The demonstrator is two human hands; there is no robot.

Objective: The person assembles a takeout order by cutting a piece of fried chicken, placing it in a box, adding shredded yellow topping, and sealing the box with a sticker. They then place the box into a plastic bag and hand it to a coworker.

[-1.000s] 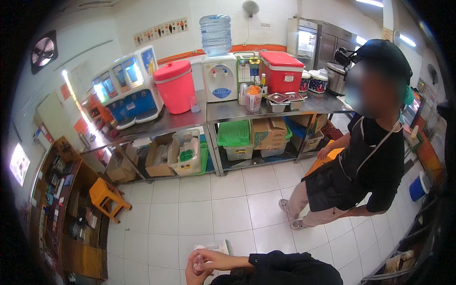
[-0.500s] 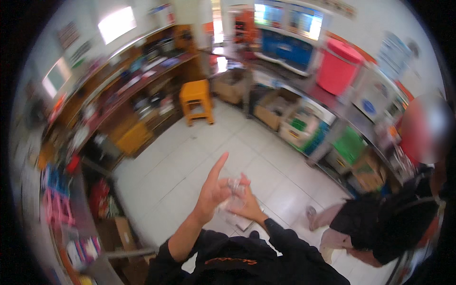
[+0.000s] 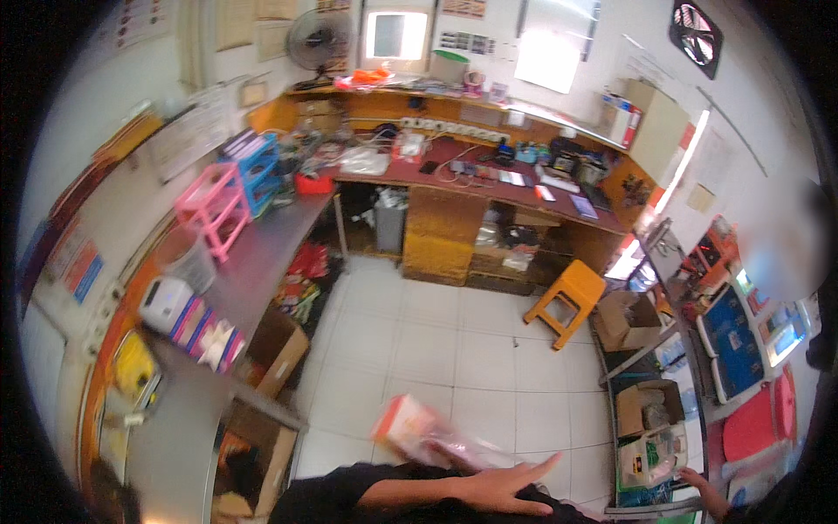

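My left forearm, in a black sleeve, reaches rightward along the bottom edge. At its end my left hand (image 3: pixel 506 489) is open, its fingers apart, with nothing seen in them. Just beyond the forearm is a long, motion-smeared packet (image 3: pixel 419 432), pinkish and clear like plastic, with an orange-and-white end. Its near side is hidden behind my arm, so what supports it cannot be seen. My right hand is not in view.
A steel counter (image 3: pixel 175 441) on the left holds a pink rack (image 3: pixel 214 205). An orange stool (image 3: pixel 567 301) stands on white floor tiles (image 3: pixel 419 349). At lower right, another person's hand (image 3: pixel 703 489) is near a container with green items (image 3: pixel 650 458) and a cardboard box (image 3: pixel 650 406).
My view has swung left, bringing in the left counter. My hands were close together around something clear; now my left arm lies across the bottom and the packet shows beyond it.
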